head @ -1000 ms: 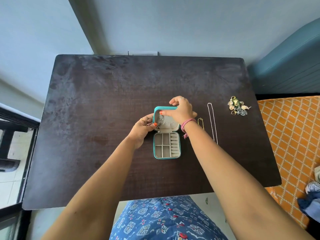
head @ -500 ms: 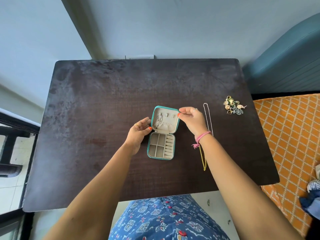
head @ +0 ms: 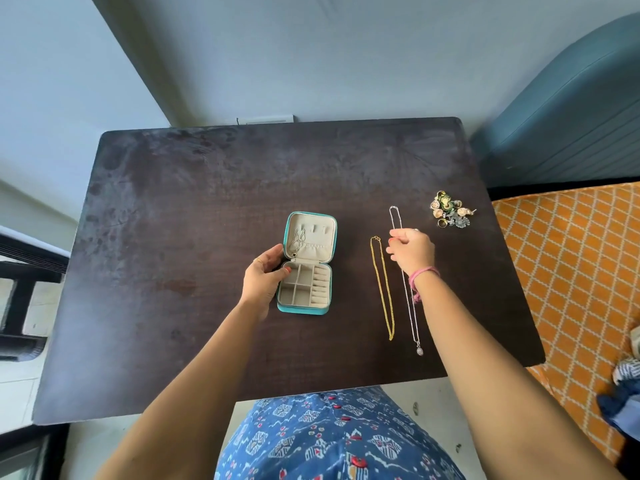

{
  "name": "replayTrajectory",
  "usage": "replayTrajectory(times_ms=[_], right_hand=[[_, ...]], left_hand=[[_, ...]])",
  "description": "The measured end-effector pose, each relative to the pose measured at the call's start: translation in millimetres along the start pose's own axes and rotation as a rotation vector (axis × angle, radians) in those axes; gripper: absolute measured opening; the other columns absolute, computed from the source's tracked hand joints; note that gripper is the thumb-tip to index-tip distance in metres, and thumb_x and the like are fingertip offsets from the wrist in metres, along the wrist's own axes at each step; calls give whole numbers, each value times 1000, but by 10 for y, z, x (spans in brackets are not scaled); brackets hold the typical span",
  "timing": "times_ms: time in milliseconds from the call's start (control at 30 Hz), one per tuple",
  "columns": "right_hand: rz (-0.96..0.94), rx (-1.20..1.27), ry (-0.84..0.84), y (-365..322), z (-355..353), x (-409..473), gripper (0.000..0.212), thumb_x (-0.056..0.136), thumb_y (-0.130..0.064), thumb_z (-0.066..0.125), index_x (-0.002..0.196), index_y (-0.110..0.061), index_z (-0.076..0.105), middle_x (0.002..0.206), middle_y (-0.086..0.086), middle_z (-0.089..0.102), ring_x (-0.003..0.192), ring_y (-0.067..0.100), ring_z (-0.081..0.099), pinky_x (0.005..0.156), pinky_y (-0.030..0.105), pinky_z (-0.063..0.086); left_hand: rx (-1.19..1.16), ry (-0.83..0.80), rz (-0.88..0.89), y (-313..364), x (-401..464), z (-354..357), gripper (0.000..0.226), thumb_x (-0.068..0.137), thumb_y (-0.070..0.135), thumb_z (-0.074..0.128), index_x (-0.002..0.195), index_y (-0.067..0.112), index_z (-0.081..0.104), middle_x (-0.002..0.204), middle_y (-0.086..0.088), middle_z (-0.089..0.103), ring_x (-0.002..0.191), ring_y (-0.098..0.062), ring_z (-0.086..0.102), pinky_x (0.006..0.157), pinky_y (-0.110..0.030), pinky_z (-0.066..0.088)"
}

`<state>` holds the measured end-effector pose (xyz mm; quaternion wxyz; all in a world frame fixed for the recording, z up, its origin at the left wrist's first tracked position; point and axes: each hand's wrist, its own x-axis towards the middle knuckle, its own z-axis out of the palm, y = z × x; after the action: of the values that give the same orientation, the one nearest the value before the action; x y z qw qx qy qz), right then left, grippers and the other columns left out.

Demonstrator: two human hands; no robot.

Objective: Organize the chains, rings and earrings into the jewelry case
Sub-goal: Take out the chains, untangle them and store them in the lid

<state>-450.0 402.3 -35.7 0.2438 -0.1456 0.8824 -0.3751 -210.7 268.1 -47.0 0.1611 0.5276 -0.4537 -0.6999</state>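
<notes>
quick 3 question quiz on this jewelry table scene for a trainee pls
1. True or false: the jewelry case lies shut.
2. Which chain lies nearer the case? A) gold chain B) silver chain
3. What does the left hand touch?

Key: 1. False, its lid is open. 2. A. 3. The case's left edge; the right hand is over the silver chain.

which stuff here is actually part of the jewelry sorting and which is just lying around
Part of the job:
jewelry case, open, one chain already in its lid
gold chain
silver chain
pile of rings and earrings

Just lying about:
orange rug
blue sofa
striped cloth on the rug
</notes>
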Motion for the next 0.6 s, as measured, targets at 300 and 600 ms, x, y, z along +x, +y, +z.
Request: replayTrajectory(times_ms=[300,600], right_hand=[[-229,-490,-165,-33,-58,180,24,93,-24,55,110,-23,71,109,6,71,100,30,65,89,37,52],[-343,-701,-170,-93,30,287,23,95,-29,54,110,-23,71,111,5,69,99,28,64,81,35,53]], left_hand=[[-37,125,-30,13,-46,139,39,85,3,68,121,19,62,105,7,70,98,-15,68,90,-39,55],[-92,278,42,118,-6,180,27,87,9,62,112,18,64,113,-6,68,90,-19,67,79,-35,57]])
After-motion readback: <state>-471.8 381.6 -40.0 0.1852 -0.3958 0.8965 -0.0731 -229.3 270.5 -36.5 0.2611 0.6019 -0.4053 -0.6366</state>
